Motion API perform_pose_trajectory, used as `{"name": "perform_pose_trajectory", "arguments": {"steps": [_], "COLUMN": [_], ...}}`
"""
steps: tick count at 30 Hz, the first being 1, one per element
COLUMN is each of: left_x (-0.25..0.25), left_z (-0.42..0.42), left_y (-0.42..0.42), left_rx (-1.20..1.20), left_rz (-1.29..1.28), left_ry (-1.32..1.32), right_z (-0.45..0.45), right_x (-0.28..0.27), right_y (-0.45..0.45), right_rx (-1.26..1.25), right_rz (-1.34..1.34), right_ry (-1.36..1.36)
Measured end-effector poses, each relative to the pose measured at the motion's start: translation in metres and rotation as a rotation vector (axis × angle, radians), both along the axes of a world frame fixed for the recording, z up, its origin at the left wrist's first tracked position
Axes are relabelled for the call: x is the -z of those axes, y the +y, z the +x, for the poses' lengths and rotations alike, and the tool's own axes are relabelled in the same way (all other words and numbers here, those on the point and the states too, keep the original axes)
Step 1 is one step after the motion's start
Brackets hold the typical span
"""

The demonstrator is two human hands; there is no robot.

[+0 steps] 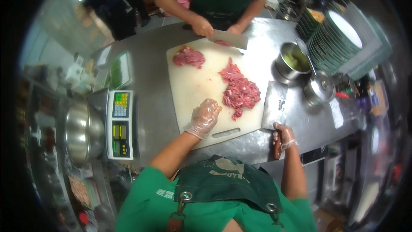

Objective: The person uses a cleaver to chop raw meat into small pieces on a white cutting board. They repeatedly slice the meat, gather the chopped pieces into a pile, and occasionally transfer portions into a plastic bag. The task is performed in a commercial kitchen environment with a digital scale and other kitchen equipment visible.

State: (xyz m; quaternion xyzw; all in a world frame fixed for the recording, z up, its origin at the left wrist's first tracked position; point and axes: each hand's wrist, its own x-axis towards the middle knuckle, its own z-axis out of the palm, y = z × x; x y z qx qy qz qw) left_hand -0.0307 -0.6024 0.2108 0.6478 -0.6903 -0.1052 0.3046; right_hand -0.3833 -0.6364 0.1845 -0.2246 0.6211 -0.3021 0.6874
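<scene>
My left hand [205,116], in a clear plastic glove, hovers over or rests on the white cutting board [196,93], its fingers curled; whether it holds anything is hidden. Just right of it lies a pile of chopped raw meat [241,93], with sliced meat [231,71] at its far end. My gloved right hand [283,135] grips the wooden handle of a cleaver [274,105], whose broad blade lies over the steel table beside the board. Another piece of raw meat [189,57] is at the board's far left corner.
Across the table a co-worker's hand [202,27] holds another cleaver [230,38] over meat at the board's far edge. A digital scale [120,124] and steel bowl [84,132] stand left. Right are steel pots [293,61], a lidded pot [320,87] and stacked plates [334,42].
</scene>
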Motion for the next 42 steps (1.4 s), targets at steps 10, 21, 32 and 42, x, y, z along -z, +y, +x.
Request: {"name": "perform_pose_trajectory", "arguments": {"steps": [10, 21, 32, 42], "left_x": [0.009, 0.011, 0.034, 0.042], "left_z": [0.048, 0.086, -0.005, -0.132], "left_y": [0.080, 0.160, 0.303, 0.409], "left_rx": [-0.171, -0.377, -0.758, -0.893], "left_rz": [0.014, -0.082, -0.084, 0.153], "left_ry": [0.225, 0.372, 0.250, 0.365], "right_z": [0.002, -0.004, -0.018, -0.045], "right_x": [0.016, 0.033, 0.045, 0.003], "right_y": [0.001, 0.002, -0.044, 0.024], "right_rx": [-0.018, 0.037, -0.378, -0.595], "right_rz": [-0.025, 0.023, -0.151, -1.016], "right_ry": [0.066, 0.076, 0.337, 1.490]}}
